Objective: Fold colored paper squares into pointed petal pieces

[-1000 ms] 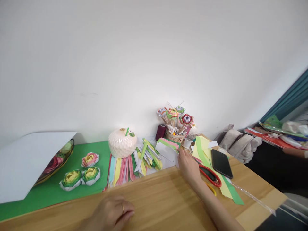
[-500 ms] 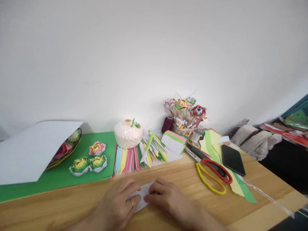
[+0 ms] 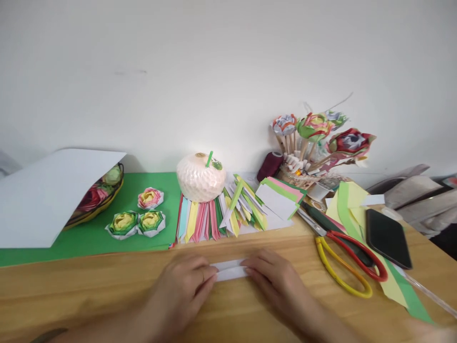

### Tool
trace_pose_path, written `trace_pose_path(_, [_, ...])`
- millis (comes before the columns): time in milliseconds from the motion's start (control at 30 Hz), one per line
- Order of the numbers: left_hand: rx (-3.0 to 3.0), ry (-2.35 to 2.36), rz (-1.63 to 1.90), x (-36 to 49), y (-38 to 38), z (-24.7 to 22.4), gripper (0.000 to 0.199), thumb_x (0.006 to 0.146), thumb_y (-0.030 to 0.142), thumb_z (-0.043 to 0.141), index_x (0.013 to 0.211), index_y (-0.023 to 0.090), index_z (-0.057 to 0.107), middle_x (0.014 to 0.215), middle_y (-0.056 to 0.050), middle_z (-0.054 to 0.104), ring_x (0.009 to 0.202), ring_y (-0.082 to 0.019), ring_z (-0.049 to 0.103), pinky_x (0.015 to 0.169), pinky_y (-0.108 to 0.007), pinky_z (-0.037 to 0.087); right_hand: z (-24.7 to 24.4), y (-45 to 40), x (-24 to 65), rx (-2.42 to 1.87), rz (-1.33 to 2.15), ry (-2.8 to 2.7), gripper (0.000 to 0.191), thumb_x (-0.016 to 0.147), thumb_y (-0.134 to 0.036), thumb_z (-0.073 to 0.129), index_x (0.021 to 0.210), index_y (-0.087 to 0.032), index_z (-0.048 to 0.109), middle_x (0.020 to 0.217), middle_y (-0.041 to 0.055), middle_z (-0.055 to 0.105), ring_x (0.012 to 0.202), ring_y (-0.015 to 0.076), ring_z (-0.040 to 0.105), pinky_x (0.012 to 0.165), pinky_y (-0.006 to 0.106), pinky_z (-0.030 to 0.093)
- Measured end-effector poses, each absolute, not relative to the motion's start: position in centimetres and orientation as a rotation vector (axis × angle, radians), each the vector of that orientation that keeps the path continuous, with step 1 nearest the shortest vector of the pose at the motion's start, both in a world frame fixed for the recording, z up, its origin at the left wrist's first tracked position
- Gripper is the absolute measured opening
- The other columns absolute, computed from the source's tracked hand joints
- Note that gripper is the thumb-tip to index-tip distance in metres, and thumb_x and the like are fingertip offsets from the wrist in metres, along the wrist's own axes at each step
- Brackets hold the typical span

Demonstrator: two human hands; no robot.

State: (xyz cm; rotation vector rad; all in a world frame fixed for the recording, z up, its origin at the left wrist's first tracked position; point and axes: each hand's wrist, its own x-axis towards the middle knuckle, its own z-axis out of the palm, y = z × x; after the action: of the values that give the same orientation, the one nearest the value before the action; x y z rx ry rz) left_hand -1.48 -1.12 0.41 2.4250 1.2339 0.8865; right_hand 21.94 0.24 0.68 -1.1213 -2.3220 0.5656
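Observation:
A narrow strip of white paper (image 3: 230, 270) with a lengthwise crease lies near the front of the wooden table. My left hand (image 3: 189, 286) pinches its left end, fingers closed together. On the right end, the thumb and fingertips of my right hand (image 3: 273, 281) are closed on the paper. Just behind it are folded paper strips (image 3: 203, 221) in pink, yellow, white and green, partly under a round white textured container (image 3: 201, 177). White, green and pink paper sheets (image 3: 278, 200) are stacked to their right.
Scissors (image 3: 342, 252) with red and yellow handles and a black phone (image 3: 388, 238) lie at the right on paper scraps. Paper flowers on sticks (image 3: 316, 126) stand behind. At left, three paper flowers (image 3: 150, 197) and a basket (image 3: 116, 190) rest on a green sheet (image 3: 89, 243).
The view has shifted and come closer. My hands have moved farther apart along the white strip, which now lies nearly level and shows a lengthwise fold.

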Motion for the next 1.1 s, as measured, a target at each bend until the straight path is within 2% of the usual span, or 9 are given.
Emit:
trace_pose_path(133, [2.389,1.308,0.848,-1.7,-0.4,0.1,0.032,0.091,0.019,0.040,0.084,0.022,0.070,0.071,0.000,0.069,0.062,-0.014,0.065,0.058,-0.023,0.048,0.2,0.0,21.8,-1.250,0.462,-2.254,0.017,0.095,-0.023,0.043,0.088,-0.019,0.058,0.078,0.0033,0.062,0.069,0.0157,0.059,0.062,0.026,0.045])
trace_pose_path(233, [2.352,1.392,0.826,-1.5,-0.4,0.0,0.022,0.086,0.019,0.045,0.083,0.021,0.067,0.073,0.001,0.070,0.063,-0.016,0.067,0.058,-0.024,0.050,0.2,-0.1,21.4,-1.310,0.420,-2.256,0.019,0.096,-0.025,0.041,0.085,-0.021,0.055,0.074,0.0021,0.062,0.065,0.0150,0.060,0.059,0.025,0.045])
trace_pose_path(367, [2.284,1.528,0.711,-1.2,-0.5,0.1,0.010,0.079,0.019,0.049,0.078,0.021,0.059,0.064,0.003,0.067,0.054,-0.016,0.064,0.050,-0.023,0.046,0.5,0.0,20.9,-1.409,0.325,-2.257,0.022,0.098,-0.032,0.036,0.086,-0.021,0.051,0.069,0.0013,0.061,0.058,0.0149,0.061,0.051,0.024,0.045])
trace_pose_path(500, [2.329,1.510,0.677,-1.3,-0.5,-0.2,0.007,0.082,0.020,0.048,0.078,0.022,0.053,0.064,0.003,0.064,0.054,-0.015,0.062,0.049,-0.023,0.044,0.7,0.1,20.5,-1.442,0.183,-2.270,0.028,0.099,-0.037,0.029,0.084,-0.022,0.047,0.063,0.0001,0.059,0.050,0.0146,0.060,0.045,0.023,0.044])
trace_pose_path(1100, [2.447,1.352,0.711,-1.6,-0.1,-0.1,0.016,0.087,0.013,0.040,0.076,0.021,0.049,0.066,0.001,0.059,0.059,-0.016,0.059,0.053,-0.025,0.044,0.4,0.2,20.1,-1.454,0.090,-2.252,0.037,0.100,-0.039,0.026,0.070,-0.023,0.041,0.055,-0.0019,0.054,0.046,0.0122,0.056,0.040,0.021,0.041])
